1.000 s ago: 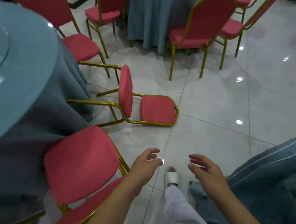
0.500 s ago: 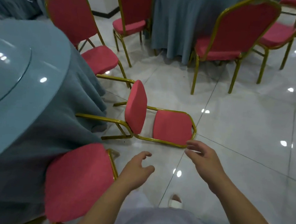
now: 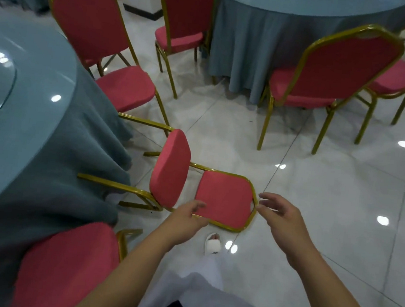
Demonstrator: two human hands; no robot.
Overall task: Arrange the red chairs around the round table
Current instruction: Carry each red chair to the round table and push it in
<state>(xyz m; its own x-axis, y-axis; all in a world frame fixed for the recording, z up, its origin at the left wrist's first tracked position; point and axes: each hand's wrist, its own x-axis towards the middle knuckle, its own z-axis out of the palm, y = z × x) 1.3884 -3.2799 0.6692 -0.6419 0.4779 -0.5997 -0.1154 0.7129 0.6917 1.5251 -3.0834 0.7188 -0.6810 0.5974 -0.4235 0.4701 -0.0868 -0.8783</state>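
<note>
A red chair with a gold frame lies tipped over on its back on the white tile floor, legs pointing left toward the round table with its grey-blue cloth. My left hand hovers open at the near edge of the chair's backrest frame. My right hand is open, fingers spread, just right of the backrest's top corner. Neither hand grips the frame. An upright red chair stands at the table's near side, and another red chair at its far side.
A second round table with a grey-blue cloth stands at the back, with several red chairs around it. Open tile floor stretches to the right. My white slipper is just below the fallen chair.
I have stepped closer to the fallen chair. Both hands have moved forward from mid-air to the chair's backrest, left at its near edge and right at its top corner.
</note>
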